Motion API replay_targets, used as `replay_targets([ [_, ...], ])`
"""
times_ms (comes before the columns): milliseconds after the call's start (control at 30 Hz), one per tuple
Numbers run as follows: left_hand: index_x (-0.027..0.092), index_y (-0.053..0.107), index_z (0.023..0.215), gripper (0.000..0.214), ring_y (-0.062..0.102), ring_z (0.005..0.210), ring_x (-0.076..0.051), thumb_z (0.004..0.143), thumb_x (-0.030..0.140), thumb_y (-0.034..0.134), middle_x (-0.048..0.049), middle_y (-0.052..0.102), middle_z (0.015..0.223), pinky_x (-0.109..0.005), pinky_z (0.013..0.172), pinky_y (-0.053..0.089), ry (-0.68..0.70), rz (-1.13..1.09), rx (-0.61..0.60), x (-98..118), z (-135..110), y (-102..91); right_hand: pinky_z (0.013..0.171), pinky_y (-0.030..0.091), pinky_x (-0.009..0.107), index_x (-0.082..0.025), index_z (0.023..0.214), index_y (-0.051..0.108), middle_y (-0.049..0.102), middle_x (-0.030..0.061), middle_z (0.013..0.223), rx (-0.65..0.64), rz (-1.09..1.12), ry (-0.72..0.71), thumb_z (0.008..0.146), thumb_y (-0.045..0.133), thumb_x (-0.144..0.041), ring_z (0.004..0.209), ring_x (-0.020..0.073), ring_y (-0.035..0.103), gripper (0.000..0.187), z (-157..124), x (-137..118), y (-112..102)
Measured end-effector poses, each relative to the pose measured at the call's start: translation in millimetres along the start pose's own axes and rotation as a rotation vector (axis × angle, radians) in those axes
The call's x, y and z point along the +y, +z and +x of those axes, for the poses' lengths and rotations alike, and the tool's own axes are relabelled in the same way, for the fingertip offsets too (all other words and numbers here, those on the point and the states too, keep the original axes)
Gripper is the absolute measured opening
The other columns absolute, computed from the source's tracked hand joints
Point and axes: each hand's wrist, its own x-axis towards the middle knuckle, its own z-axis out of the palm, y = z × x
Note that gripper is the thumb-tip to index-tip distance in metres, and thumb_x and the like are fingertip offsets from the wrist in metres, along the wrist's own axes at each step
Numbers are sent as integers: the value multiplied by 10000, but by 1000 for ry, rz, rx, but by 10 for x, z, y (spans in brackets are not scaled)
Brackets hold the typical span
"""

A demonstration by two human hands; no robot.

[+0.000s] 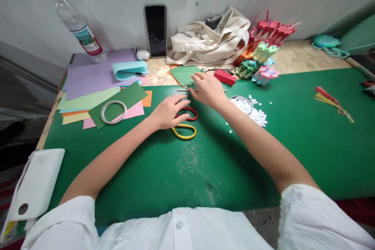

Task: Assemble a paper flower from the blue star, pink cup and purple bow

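My left hand (170, 111) lies on the green mat (293, 144) with fingers stretched over the red handle of a pair of scissors (185, 125), whose other handle is yellow. My right hand (207, 89) reaches forward, palm down, fingertips on a thin metal rod (183, 90) and at the edge of a stack of dark green paper squares (184, 74). Its fingers look spread, and I cannot see anything gripped in them.
Coloured paper sheets (96, 82) and a tape ring (113, 111) lie at left. A bottle (74, 19), phone (156, 30), cloth bag (211, 37) and folded paper flowers (260, 52) stand at the back. White paper scraps (254, 111) and a red box (224, 77) are at right.
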Motion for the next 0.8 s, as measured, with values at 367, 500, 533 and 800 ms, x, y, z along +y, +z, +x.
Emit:
replay_targets([
  [367, 191, 568, 1421, 696, 338, 1508, -419, 857, 592, 636, -231, 415, 1575, -599, 1197, 342, 349, -54, -150, 21, -226, 48, 768, 511, 390, -84, 1238, 635, 696, 247, 1119, -234, -112, -45, 741, 646, -178, 975, 367, 683, 505, 722, 67, 17],
  [500, 165, 592, 1389, 611, 362, 1498, -409, 894, 522, 617, -234, 448, 1552, -598, 1185, 364, 311, -41, -114, -35, -30, 91, 773, 488, 381, -86, 1310, 581, 693, 249, 1086, -158, -112, 26, 841, 473, -118, 983, 351, 678, 481, 728, 48, 89],
  [533, 159, 580, 1400, 618, 355, 1503, -403, 900, 521, 608, -230, 447, 1554, -591, 1192, 358, 300, -20, -109, -49, 13, 99, 774, 483, 379, -84, 1292, 590, 694, 249, 1071, -134, -108, 55, 865, 417, -107, 980, 345, 678, 461, 724, 41, 93],
  [800, 88, 569, 1362, 528, 476, 1421, -348, 947, 413, 537, -212, 571, 1438, -522, 1188, 382, 166, -22, 66, -13, -14, 101, 866, 502, 390, -139, 1361, 546, 699, 165, 1175, 127, 12, 168, 992, 206, -138, 1075, 286, 661, 501, 300, -137, -205],
])
